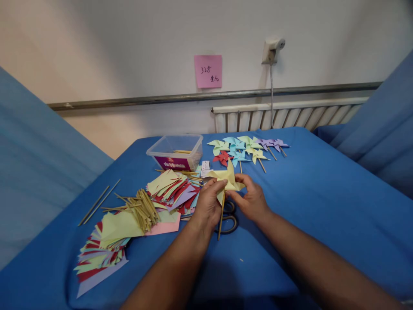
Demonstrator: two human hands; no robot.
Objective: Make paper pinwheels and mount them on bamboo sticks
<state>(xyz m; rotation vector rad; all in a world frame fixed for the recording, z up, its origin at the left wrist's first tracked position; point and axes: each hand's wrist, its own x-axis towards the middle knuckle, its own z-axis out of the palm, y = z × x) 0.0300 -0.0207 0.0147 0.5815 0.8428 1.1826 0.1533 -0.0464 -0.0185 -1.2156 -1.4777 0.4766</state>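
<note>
Left hand (208, 204) is closed on the yellow pinwheel (231, 183), which is found at about 1 o'clock from its palm, with the thumb laid over the paper. Just right of that palm, the stick (220, 226) is seen with its long axis nearly upright in view, its lower end aimed between 6 and 7 o'clock. At 6 o'clock from the pinwheel, black scissors (234, 224) are partly covered. Farthest right, the paper is pinched by the right hand (253, 198), from which it lies at about 10 o'clock; by both 2 hands it is touched.
</note>
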